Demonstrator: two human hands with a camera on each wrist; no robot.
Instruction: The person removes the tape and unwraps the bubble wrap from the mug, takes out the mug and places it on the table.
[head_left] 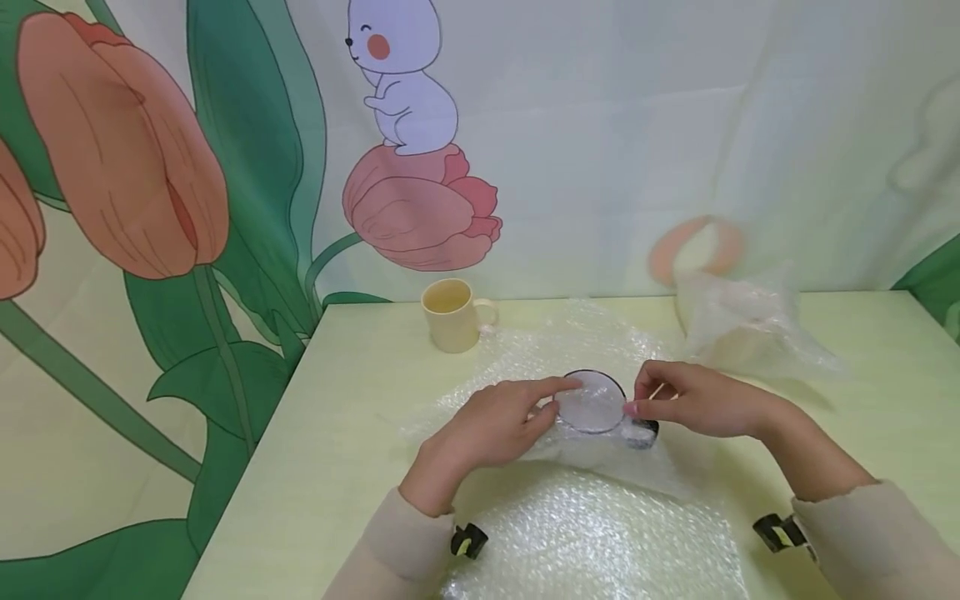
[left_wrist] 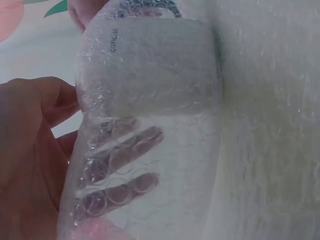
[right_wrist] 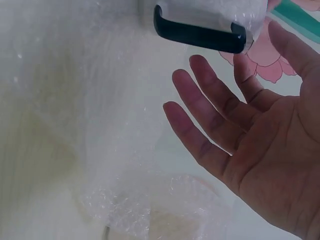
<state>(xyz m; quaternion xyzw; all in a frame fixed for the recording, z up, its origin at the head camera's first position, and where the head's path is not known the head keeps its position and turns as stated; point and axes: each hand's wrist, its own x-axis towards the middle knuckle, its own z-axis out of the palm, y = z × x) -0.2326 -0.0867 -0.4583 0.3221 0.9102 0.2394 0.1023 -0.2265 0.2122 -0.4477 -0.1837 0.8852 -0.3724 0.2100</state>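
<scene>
A white mug (head_left: 592, 404) with a dark rim and black handle (right_wrist: 200, 37) stands on bubble wrap (head_left: 592, 533); the layer around its side carries it in the left wrist view, where small lettering shows through. My left hand (head_left: 487, 421) holds this wrap at the mug's left side, its index finger reaching onto the rim. Several of its fingers (left_wrist: 120, 195) show through the film. At the mug's right side, my right hand (head_left: 697, 400) pinches the wrap by the rim above the handle, thumb and index close together. Its other fingers (right_wrist: 210, 125) spread free.
A yellow mug (head_left: 452, 317) stands at the back left, close to the wrap's far edge. Toward the back right lies a bundle in bubble wrap (head_left: 750, 325). The pale table (head_left: 315, 483) meets a printed cloth backdrop (head_left: 600, 167) along its rear edge.
</scene>
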